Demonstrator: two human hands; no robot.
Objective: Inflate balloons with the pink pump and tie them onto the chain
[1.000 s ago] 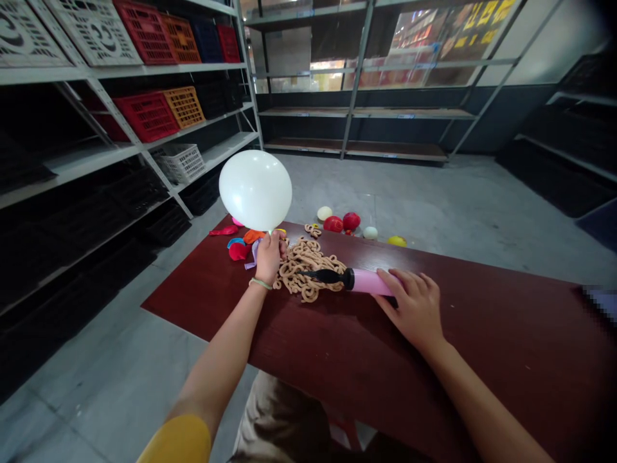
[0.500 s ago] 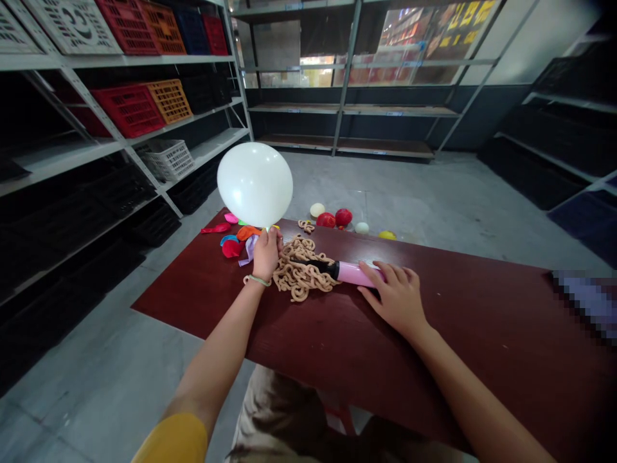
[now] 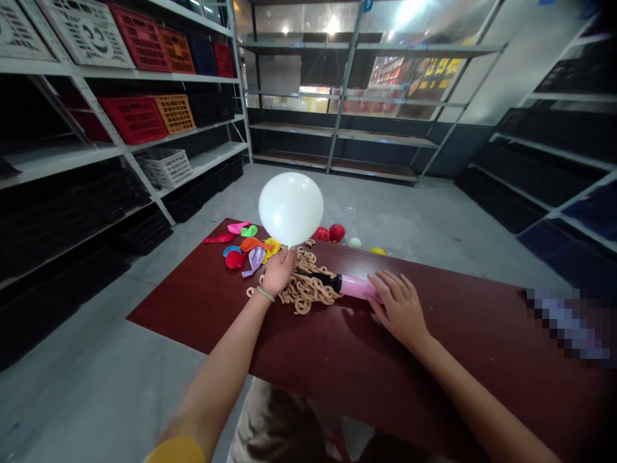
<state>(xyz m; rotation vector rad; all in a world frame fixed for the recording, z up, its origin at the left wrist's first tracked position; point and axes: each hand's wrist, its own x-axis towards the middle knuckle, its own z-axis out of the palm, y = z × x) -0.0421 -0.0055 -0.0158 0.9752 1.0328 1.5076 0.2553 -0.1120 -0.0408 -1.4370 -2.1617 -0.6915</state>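
Observation:
My left hand (image 3: 279,271) pinches the neck of an inflated white balloon (image 3: 291,209), which stands up above my fingers. Under and beside that hand spreads a heap of tan, curly long balloons (image 3: 306,299). A pink hand pump (image 3: 355,287) with a black end lies with its tip over the heap. Around its near end my right hand (image 3: 400,305) is loosely closed, thumb on one side and fingers across the top. Limp balloons lie left of the heap, among them a lilac one (image 3: 255,258), a red one (image 3: 235,260) and an orange one (image 3: 254,244).
The dark red table (image 3: 193,302) stretches to the right, where a blurred-out object (image 3: 569,325) lies. Beyond its far edge are inflated red balloons (image 3: 337,232), a pale one (image 3: 355,243) and a yellow one (image 3: 378,251). Shelves with crates (image 3: 132,119) stand left.
The white balloon has shifted right and lower in view, with my left hand still on its neck. The camera view has tilted up somewhat. My right hand stays at the pump.

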